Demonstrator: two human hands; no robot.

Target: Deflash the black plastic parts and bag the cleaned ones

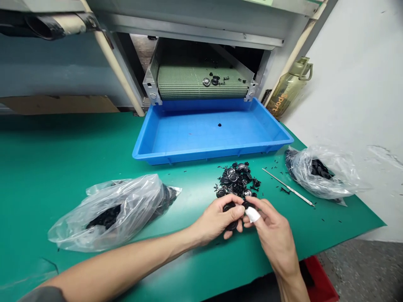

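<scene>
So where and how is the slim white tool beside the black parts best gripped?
Probably by its thicker handle, pinched from above with the right hand: the tool lies flat on the green tabletop, its thinner end pointing towards the blue tray.

So there's just the one head-worn cam, looking forward and down over the desk (119,167) from its near edge, hands (242,220) pretty close up.

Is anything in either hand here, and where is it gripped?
Yes. The left hand holds small round black parts between thumb and fingers; the right pinches another at its edge.
</scene>
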